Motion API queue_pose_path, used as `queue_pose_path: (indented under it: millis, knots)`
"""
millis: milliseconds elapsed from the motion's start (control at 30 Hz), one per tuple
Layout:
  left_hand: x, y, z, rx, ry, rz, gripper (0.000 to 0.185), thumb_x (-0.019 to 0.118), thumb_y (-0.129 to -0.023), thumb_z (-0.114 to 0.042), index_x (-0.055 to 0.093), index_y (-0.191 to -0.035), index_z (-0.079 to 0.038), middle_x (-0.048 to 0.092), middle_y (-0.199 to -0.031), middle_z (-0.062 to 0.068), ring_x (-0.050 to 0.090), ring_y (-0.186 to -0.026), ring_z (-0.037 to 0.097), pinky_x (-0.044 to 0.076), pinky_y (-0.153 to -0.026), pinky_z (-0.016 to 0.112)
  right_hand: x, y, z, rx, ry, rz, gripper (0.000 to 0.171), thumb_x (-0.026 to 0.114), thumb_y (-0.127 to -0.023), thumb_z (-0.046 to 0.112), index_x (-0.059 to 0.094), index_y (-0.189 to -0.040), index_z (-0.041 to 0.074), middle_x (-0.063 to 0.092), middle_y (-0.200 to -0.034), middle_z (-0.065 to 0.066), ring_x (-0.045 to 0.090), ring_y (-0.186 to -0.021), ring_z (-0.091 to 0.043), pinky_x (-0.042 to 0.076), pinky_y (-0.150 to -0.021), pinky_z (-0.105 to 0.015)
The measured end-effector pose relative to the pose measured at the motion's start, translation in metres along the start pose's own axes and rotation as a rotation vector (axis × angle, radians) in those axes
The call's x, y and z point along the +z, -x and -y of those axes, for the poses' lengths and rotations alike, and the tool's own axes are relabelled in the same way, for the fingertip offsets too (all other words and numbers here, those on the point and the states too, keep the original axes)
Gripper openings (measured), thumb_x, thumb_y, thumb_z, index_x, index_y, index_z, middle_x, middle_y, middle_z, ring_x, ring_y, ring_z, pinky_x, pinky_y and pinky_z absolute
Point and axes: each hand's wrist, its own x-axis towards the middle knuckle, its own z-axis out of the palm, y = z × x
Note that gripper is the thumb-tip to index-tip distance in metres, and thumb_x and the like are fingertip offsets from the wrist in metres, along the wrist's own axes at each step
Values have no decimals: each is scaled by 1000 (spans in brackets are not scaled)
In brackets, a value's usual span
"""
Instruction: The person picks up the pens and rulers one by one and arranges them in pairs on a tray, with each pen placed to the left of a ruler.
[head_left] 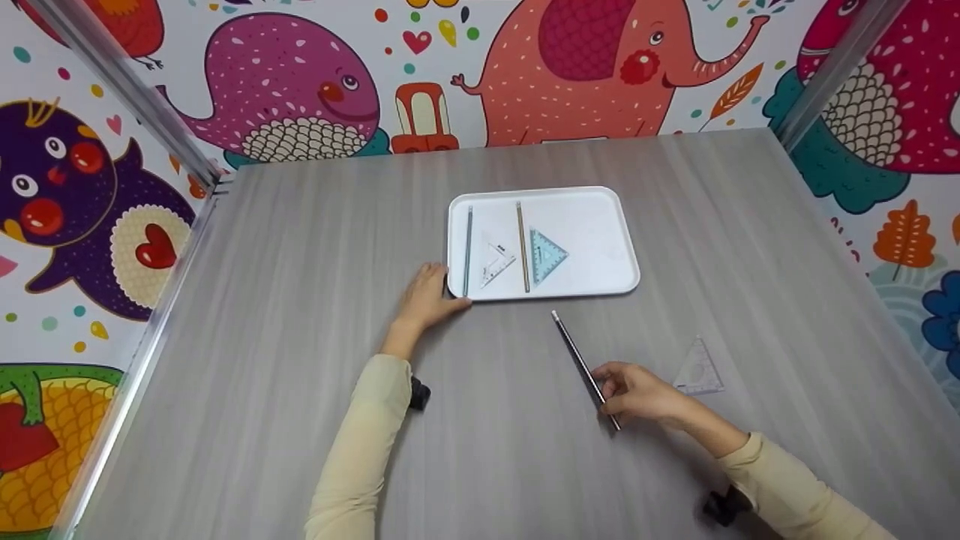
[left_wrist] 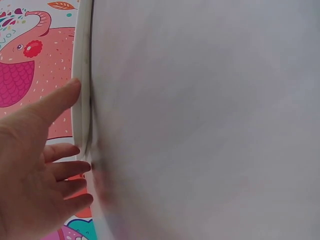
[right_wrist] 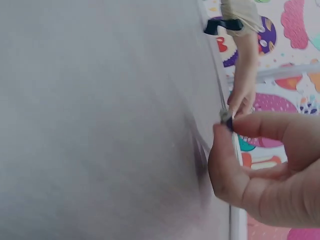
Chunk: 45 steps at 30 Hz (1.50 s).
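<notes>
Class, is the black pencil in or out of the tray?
Out: the right hand holds the black pencil wholly outside the tray, on its near side.

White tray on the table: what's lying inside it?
Inside the white tray, left to right: a grey-blue pencil, a clear set square, a gold pencil and a blue set square. The left hand covers a little of its near-left rim.

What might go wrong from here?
The right hand pinches the dark pencil toward one end, so it might tip or slip. The left hand touches the tray; a nudge could shift the pencils on it. The clear set square beside the right hand is easy to miss and might get brushed.
</notes>
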Motion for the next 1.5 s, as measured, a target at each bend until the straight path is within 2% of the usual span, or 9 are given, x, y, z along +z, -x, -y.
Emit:
queue_pose_path:
  millis: [133, 367, 800, 967, 1167, 1267, 1500]
  knots:
    - [0, 1, 0, 10, 3, -9, 71, 71, -76, -37, 44, -129, 3, 43, -134, 20, 31, -129, 32, 25, -107, 41, -6, -1, -2, 110, -190, 68, 48, 58, -72, -4, 40, -115, -17, 48, -77, -2, 52, -65, -9, 50, -54, -22]
    - [-1, 0, -1, 16, 5, -4, 72, 71, -76, -37, 44, -128, 4, 44, -133, 20, 31, -129, 32, 25, -108, 40, -13, -2, -1, 193, -327, 140, 39, 58, -77, 0, 44, -112, -7, 50, -83, -1, 54, -72, -9, 52, -59, -24]
    - [-2, -1, -3, 19, 7, 12, 72, 70, -76, -37, 44, -129, 5, 41, -135, 22, 28, -131, 33, 21, -109, 39, -37, -13, 5, 137, -341, 166, 40, 57, -82, 1, 42, -118, -7, 52, -91, -2, 55, -81, -11, 52, -67, -26]
    - [-2, -1, -3, 20, 7, 11, 72, 70, -76, -37, 44, -129, 5, 41, -136, 22, 27, -131, 33, 20, -110, 40, -45, -20, 5, 136, -352, 132, 38, 57, -83, 1, 43, -118, -5, 52, -93, -3, 55, -83, -11, 52, -69, -27]
    - [-1, -1, -2, 5, 12, 24, 76, 70, -77, -38, 40, -131, 6, 38, -137, 23, 23, -133, 35, 18, -110, 40, -56, -30, 8, 130, -319, 87, 43, 55, -84, 1, 38, -123, -10, 52, -96, -3, 56, -86, -12, 52, -71, -27]
    - [-1, -1, -2, 4, 8, 21, 76, 70, -77, -38, 40, -131, 6, 39, -137, 23, 25, -132, 34, 19, -110, 39, -61, -35, 11, 120, -317, 80, 46, 54, -85, 1, 36, -125, -12, 52, -97, -3, 56, -87, -12, 52, -73, -28]
    - [0, -2, 0, 35, -22, -23, 71, 71, -75, -38, 46, -126, 4, 48, -129, 19, 39, -122, 29, 30, -104, 38, -68, -48, 18, 142, -340, 2, 41, 54, -85, 1, 37, -122, -6, 54, -99, -2, 58, -86, -10, 52, -73, -26]
